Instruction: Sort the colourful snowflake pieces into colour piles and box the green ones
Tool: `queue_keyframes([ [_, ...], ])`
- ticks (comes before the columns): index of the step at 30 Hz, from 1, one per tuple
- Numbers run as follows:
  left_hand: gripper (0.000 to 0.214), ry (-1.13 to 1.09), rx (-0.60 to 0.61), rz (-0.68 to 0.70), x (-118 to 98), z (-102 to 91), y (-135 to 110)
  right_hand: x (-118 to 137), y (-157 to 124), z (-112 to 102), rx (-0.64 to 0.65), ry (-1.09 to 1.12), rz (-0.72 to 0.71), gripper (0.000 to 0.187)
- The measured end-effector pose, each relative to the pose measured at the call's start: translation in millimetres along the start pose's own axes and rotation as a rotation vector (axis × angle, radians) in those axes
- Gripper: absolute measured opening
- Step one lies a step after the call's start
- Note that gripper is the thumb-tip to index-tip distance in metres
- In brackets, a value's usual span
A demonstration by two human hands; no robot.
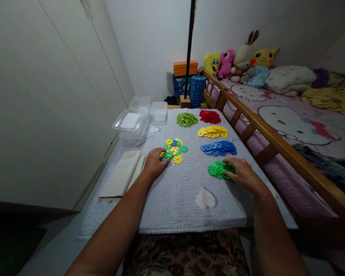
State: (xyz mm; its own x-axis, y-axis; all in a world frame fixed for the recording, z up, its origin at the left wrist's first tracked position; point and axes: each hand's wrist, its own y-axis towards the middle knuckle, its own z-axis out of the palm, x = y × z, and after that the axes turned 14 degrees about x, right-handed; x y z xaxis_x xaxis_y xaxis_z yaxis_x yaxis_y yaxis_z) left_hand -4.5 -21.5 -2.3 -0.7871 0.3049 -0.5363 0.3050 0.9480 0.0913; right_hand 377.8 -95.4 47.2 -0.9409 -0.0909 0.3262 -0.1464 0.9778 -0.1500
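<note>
My left hand (154, 161) rests on a grey-blue cloth (178, 191), its fingers curled at the near edge of a mixed pile of yellow, green and blue flower-shaped plastic discs (174, 148); it pinches something I cannot make out. My right hand (241, 173) lies fingers-down on the right edge of a dark green disc pile (217, 169). Sorted piles lie beyond: blue (218, 148), yellow (212, 132), red (210, 116) and light green (186, 119).
Clear plastic boxes (133, 124) stand at the cloth's far left, with a folded white cloth (122, 174) nearer. A wooden bed rail (264, 134) runs along the right, with plush toys (241, 57) behind. A black pole (189, 50) rises at the back.
</note>
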Motion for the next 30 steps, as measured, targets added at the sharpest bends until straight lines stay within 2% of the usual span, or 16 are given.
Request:
queue_keyframes([
  [5,0.031,-0.003,-0.004,0.008,1.1,0.5,0.0,19.4,10.0,-8.0,-0.032,0.023,-0.06,0.037],
  [9,0.03,0.002,-0.005,0.008,1.1,0.7,0.4,65.5,33.3,-5.9,0.018,0.057,-0.204,0.033],
  [13,0.03,-0.009,-0.006,0.004,-0.3,-0.4,-0.2,119.6,61.6,17.9,0.1,0.041,-0.321,0.033],
  [16,0.03,-0.018,-0.002,0.001,-1.5,-1.4,-0.7,145.5,76.4,45.0,0.067,0.037,-0.303,0.041],
  [19,0.029,-0.022,0.003,0.006,-2.8,-2.5,-1.1,156.8,81.1,67.4,0.008,0.048,-0.249,0.053],
  [21,0.029,-0.019,0.003,0.005,-3.8,-3.3,-1.2,159.2,81.0,76.0,-0.015,0.04,-0.213,0.054],
  [26,0.029,-0.014,0.019,-0.015,-5.5,-4.6,-1.1,158.0,82.3,81.9,-0.043,0.032,-0.192,0.039],
  [30,0.03,-0.008,0.02,-0.019,-4.9,-4.1,-0.9,155.3,84.5,82.2,-0.029,0.045,-0.207,0.038],
])
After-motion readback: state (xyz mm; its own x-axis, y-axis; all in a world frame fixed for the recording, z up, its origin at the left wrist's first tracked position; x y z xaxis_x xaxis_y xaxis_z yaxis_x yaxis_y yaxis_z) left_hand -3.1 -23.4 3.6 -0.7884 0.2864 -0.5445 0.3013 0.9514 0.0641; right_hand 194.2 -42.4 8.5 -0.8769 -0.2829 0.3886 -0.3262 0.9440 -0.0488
